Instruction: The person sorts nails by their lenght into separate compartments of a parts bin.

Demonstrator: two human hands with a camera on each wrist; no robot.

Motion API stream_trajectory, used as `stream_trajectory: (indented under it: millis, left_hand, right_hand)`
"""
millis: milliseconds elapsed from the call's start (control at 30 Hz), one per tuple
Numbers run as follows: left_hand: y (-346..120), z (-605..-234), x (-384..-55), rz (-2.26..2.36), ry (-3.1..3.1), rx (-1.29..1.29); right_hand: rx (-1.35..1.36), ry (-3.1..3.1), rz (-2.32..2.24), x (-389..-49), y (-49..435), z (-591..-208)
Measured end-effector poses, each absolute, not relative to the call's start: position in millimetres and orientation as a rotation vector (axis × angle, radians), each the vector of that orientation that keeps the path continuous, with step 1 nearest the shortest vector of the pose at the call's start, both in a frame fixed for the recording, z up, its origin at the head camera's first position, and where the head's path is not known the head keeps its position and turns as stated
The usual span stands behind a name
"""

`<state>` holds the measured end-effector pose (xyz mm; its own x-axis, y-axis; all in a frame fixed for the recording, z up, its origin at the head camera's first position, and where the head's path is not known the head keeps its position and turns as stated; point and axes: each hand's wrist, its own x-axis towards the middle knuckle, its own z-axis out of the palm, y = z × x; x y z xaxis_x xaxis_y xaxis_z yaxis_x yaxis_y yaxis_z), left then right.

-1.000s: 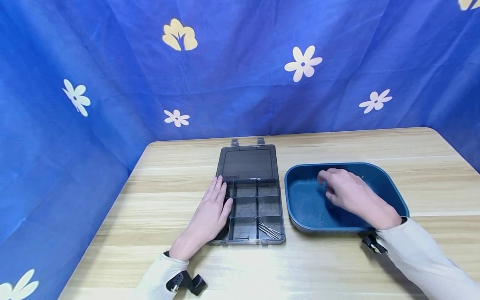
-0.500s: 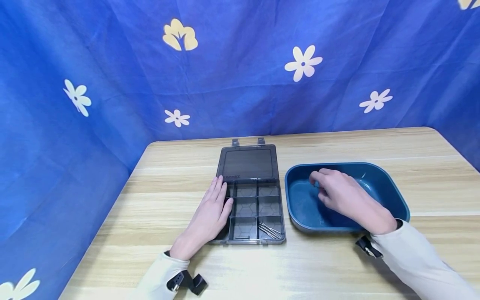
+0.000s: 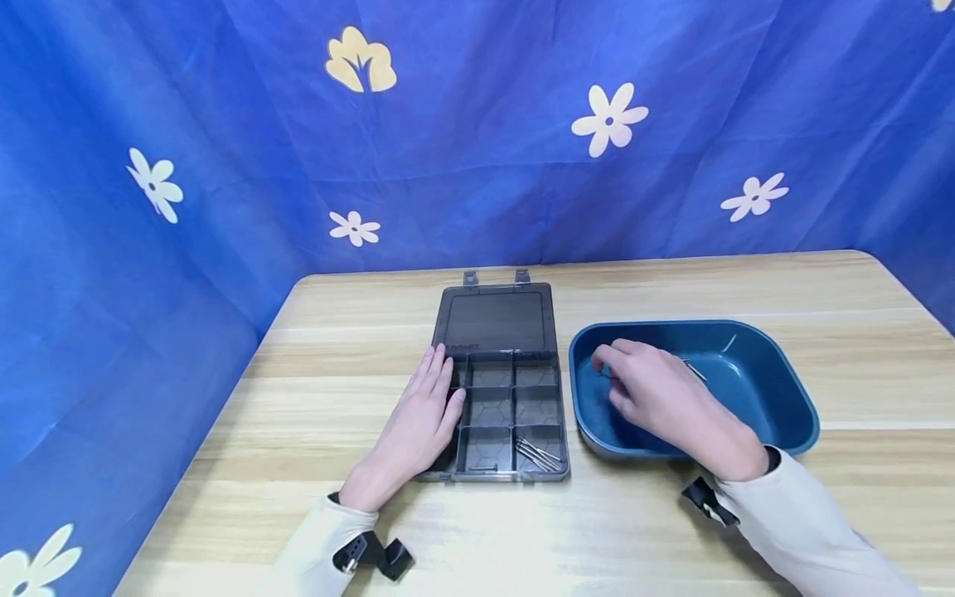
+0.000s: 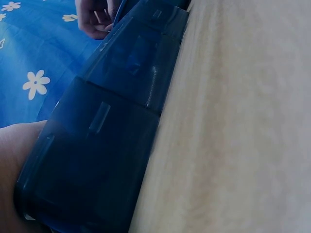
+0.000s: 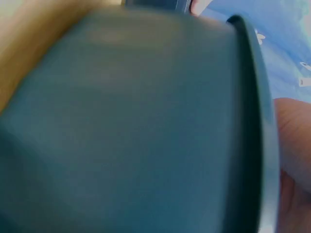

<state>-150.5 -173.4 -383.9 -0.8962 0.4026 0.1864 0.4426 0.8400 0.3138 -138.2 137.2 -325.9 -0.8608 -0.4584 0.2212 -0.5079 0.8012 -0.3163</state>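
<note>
My left hand (image 3: pixel 420 414) lies with straight fingers on the left side of a dark see-through compartment box (image 3: pixel 488 412), whose lid (image 3: pixel 494 319) is folded back. Several long silvery screws (image 3: pixel 539 456) lie in its front right compartment, and one small dark screw (image 3: pixel 483 468) in the front middle one. Over the left part of a blue bin (image 3: pixel 768 398), my right hand (image 3: pixel 656 390) pinches a thin dark screw (image 3: pixel 606 376) between thumb and finger, its ends partly hidden. The left wrist view has the box's side wall (image 4: pixel 97 155) up close.
A few silvery screws (image 3: pixel 695 370) lie in the bin behind my right hand. The bin's wall (image 5: pixel 146 121) fills most of the right wrist view, blurred. A wooden table (image 3: pixel 477 539) bears both containers, and a blue flowered curtain (image 3: pixel 477 166) hangs behind it.
My right hand has moved left inside the bin, toward the box, and the thin dark screw now shows at its fingertips. My left hand stays on the box.
</note>
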Motion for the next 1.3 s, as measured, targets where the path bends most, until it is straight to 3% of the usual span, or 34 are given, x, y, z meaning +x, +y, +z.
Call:
stream_trajectory:
  millis: [400,900,1300]
  left_hand:
    - [-174.0,-384.6,-149.7,-0.544,-2.909,-0.676]
    - [-174.2,-382.2,-148.3,-0.550,-2.911,-0.669]
    - [-175.8,-382.8,-148.6,-0.550,-2.901,-0.672]
  right_hand:
    - [0.808,-2.777,0.508,-126.6,107.6,-322.4]
    - [1.183,-2.719,0.451,-103.3,27.6,-323.6]
    - [1.135,-2.791,0.708,-110.7,18.9,-331.6]
